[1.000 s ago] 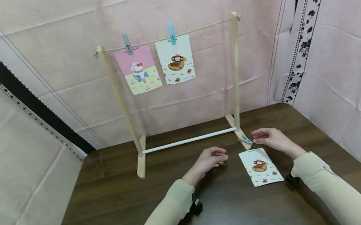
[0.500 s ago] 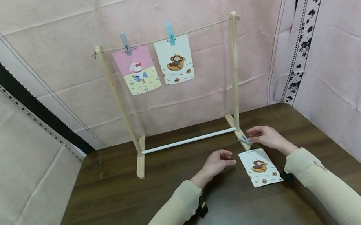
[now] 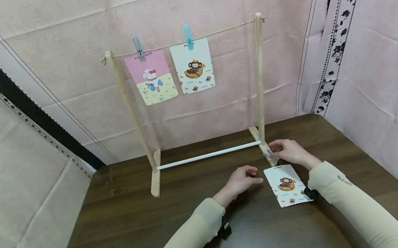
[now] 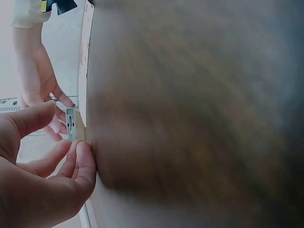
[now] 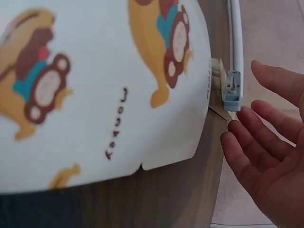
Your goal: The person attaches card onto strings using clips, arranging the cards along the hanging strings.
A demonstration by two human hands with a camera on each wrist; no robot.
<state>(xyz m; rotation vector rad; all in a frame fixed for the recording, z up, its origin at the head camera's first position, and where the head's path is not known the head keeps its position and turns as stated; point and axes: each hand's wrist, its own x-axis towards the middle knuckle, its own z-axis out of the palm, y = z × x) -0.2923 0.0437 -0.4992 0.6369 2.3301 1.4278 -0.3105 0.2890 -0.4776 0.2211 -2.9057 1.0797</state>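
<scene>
A grey-blue clothespin (image 5: 232,92) lies on the right wooden foot (image 3: 271,158) of a small hanging rack. My right hand (image 3: 291,153) is at this clothespin, its thumb apart from the other fingers in the right wrist view; whether a fingertip touches it I cannot tell. Nearer to me, a white card with a monkey picture (image 3: 287,186) lies flat on the table. Left of that card my left hand (image 3: 237,184) hovers with loosely bent fingers, holding nothing. In the left wrist view the clothespin (image 4: 71,123) shows beyond the left fingertips.
Wooden posts carry a string (image 3: 227,30). From it hang a pink and yellow card (image 3: 152,79) under a grey clothespin (image 3: 138,48) and another monkey card (image 3: 195,80) under a blue clothespin (image 3: 188,37). A white bar (image 3: 208,155) joins the feet. Pale cloth surrounds the brown table.
My right hand has moved left to the clothespin on the rack's foot. My left hand has shifted right, toward the card on the table. The cards have stayed in place.
</scene>
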